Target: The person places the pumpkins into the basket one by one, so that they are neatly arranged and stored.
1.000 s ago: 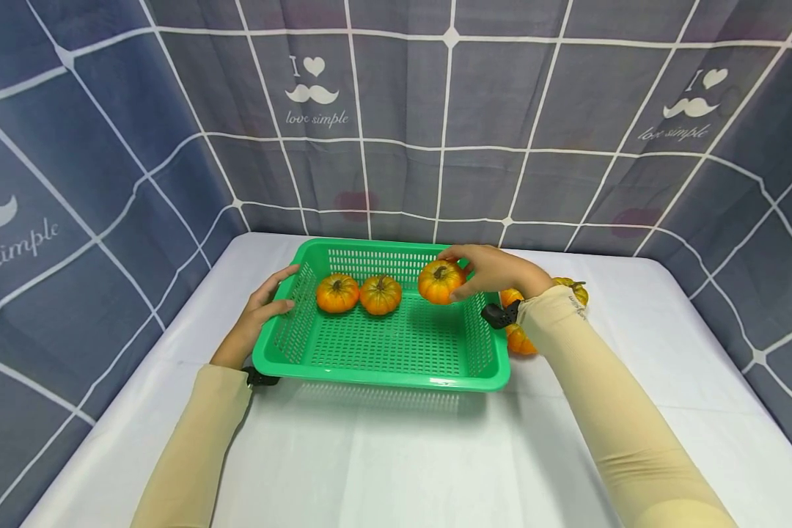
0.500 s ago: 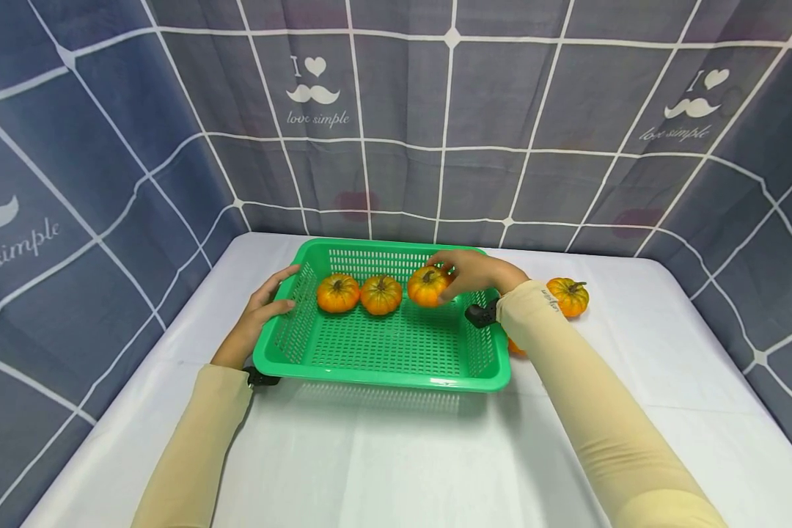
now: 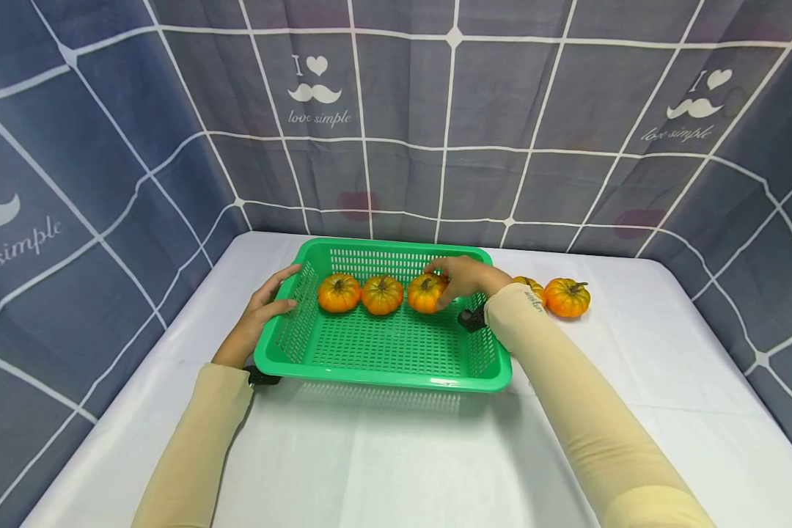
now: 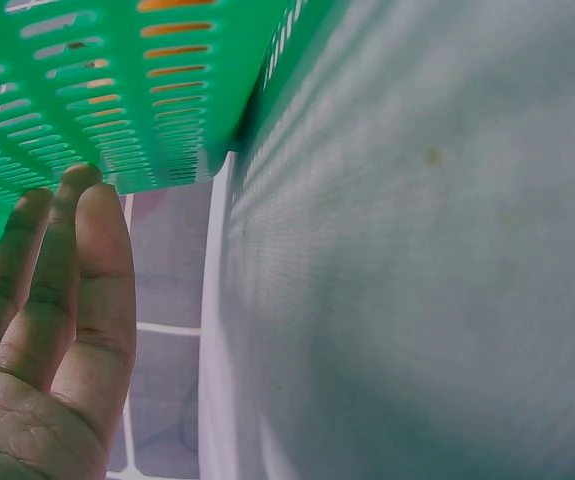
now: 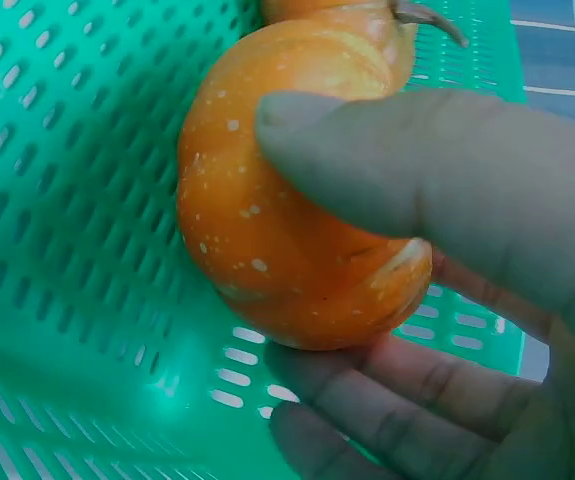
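Note:
A green plastic basket (image 3: 383,380) stands on a white-covered table. My left hand (image 3: 257,315) holds its left side, the thumb over the rim. In the left wrist view the fingers (image 4: 102,290) touch the slotted wall from outside. My right hand (image 3: 465,279) grips a small orange pumpkin (image 3: 425,294) inside the basket, at the right end of a row. Thumb and fingers lie on either side of this pumpkin (image 5: 287,220) in the right wrist view. To its left sit a middle pumpkin (image 3: 381,295) and a left pumpkin (image 3: 339,293).
Outside the basket on the right, another pumpkin (image 3: 567,298) lies on the table (image 3: 369,469). Beside it a further pumpkin (image 3: 531,286) is partly hidden by the right sleeve. A grey checked curtain (image 3: 402,176) hangs behind and along both sides.
My right hand has moved left and down with its pumpkin, bringing it level with the other two in the basket. The left hand and the basket stay in place.

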The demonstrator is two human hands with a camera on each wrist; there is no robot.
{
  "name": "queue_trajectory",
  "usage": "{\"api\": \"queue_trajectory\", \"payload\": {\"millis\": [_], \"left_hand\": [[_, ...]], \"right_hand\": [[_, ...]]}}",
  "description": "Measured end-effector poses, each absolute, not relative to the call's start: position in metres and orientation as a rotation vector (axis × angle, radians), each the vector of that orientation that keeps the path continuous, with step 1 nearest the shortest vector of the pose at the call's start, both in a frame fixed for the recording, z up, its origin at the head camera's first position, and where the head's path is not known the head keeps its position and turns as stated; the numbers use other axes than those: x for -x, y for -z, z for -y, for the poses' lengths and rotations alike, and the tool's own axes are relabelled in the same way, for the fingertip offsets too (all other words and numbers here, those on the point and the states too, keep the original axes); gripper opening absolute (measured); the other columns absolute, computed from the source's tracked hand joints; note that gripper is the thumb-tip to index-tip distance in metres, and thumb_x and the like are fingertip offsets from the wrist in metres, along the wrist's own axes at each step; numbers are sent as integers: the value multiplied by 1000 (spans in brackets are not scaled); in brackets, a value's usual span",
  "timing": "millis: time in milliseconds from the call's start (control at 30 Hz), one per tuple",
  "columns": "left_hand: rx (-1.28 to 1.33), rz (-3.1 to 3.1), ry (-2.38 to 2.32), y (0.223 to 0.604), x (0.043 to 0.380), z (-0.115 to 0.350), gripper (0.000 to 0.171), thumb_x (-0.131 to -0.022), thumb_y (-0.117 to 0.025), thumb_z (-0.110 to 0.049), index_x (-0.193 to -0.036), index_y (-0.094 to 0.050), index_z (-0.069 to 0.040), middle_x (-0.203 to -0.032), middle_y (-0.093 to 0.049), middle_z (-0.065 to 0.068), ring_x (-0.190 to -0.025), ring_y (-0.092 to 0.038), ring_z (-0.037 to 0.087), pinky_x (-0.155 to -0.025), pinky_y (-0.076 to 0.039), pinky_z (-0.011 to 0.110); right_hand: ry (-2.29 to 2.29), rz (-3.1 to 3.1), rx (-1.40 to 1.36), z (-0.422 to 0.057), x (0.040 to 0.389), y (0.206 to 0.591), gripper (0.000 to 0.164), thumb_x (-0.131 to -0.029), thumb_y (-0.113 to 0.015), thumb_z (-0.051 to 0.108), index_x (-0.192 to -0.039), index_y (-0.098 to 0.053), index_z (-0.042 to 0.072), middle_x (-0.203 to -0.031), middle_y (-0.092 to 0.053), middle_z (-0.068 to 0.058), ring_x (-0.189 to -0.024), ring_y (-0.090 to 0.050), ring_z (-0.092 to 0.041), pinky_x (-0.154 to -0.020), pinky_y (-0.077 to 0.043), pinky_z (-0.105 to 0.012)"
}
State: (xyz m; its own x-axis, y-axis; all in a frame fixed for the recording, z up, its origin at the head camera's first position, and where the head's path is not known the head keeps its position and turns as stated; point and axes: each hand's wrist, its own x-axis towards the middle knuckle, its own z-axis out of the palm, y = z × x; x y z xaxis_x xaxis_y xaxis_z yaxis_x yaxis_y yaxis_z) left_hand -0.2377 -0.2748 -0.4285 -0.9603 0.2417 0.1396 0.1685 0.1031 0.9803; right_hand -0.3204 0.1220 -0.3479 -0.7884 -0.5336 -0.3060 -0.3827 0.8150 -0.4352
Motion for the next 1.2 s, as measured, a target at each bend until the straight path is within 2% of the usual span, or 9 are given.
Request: {"api": "queue_trajectory", "payload": {"millis": [167,333,433,533,667,767,933,1100,1200], "left_hand": [[-416,-2324,-1994,428,237,275,68,-105,-51,-9,-170,-35,-12,-173,-30,19,-136,-49,19,-96,-51,21],[-398,-2353,-1951,426,237,274,68,-105,-52,-11,-171,-33,-12,-177,-24,13,-157,-29,32,-104,-45,23],[-384,-2350,-1951,425,236,274,68,-106,-52,-12,-171,-33,-14,-176,-26,14,-151,-37,29,-101,-48,22],[-389,-2327,-1979,425,236,275,68,-106,-52,-12,-171,-33,-13,-173,-31,19,-133,-51,18,-93,-54,22],[-401,-2310,-2005,425,236,275,67,-106,-52,-10,-170,-35,-13,-170,-33,21,-126,-54,13,-91,-54,21],[-401,-2332,-1986,426,237,274,67,-105,-52,-10,-170,-35,-13,-173,-30,18,-142,-46,21,-102,-49,25],[-407,-2379,-1945,426,238,273,68,-104,-52,-11,-170,-33,-9,-179,-21,13,-165,-13,33,-121,-29,47],[-393,-2363,-1951,427,238,274,69,-104,-52,-11,-170,-34,-11,-179,-21,11,-166,-11,34,-118,-34,42],[-405,-2367,-1959,427,238,274,69,-103,-53,-11,-170,-34,-9,-180,-19,12,-166,-7,36,-125,-27,52]], "right_hand": [[459,-2586,675,-118,321,351,76,-90,-89,13,-158,-55,7,-154,-56,-26,-145,-50,-45,-119,-42,-56],[429,-2575,678,-116,323,355,77,-90,-89,11,-158,-54,8,-150,-59,-28,-145,-49,-46,-119,-42,-56],[438,-2576,673,-115,323,356,78,-89,-90,10,-158,-54,8,-148,-61,-27,-144,-50,-46,-120,-40,-56],[443,-2584,674,-114,324,357,79,-87,-90,8,-157,-54,7,-146,-62,-28,-142,-52,-46,-122,-38,-58],[452,-2580,666,-114,324,357,80,-86,-91,7,-157,-54,7,-146,-62,-28,-142,-52,-46,-121,-39,-57],[469,-2569,653,-115,323,356,81,-85,-91,5,-157,-53,6,-148,-61,-28,-142,-53,-44,-119,-42,-54],[461,-2570,615,-118,319,349,83,-87,-90,8,-160,-50,6,-148,-61,-28,-140,-55,-44,-117,-45,-55],[420,-2591,605,-121,313,336,83,-89,-89,16,-161,-49,7,-148,-61,-27,-139,-55,-45,-115,-46,-57],[441,-2602,615,-124,310,329,82,-90,-87,17,-161,-49,8,-149,-61,-26,-139,-55,-45,-114,-46,-59]]}}
